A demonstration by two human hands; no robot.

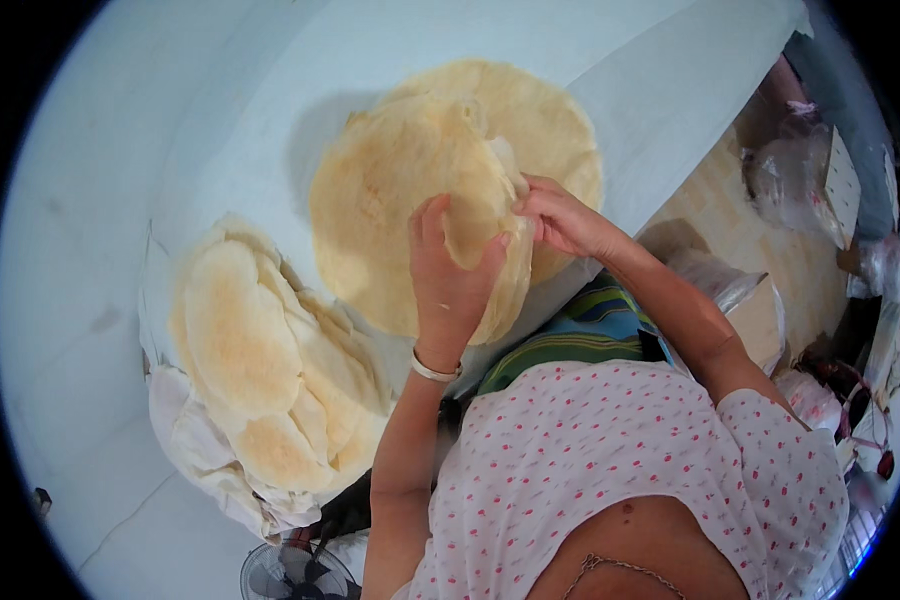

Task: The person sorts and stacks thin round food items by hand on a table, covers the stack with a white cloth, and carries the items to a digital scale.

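A stack of thin, round flatbread sheets [382, 187] lies before me, with a folded or layered edge along its right side. Partly beneath it, another round flatbread sheet [547, 127] extends to the upper right. My right hand [559, 217] pinches the layers at the stack's right edge between thumb and fingers. Over the top sheet is my left hand [454, 274], a bracelet on its wrist, thumb and fingers spread in a C shape. Whether its fingertips press on the sheet is hard to tell.
Left of me, folded flatbreads [240, 337] are heaped over a white cloth [187, 405]. A pale sheet [645, 82] covers the work surface. Below stands an electric fan [296, 570]. Boxes and plastic-wrapped goods [787, 180] crowd the floor at right.
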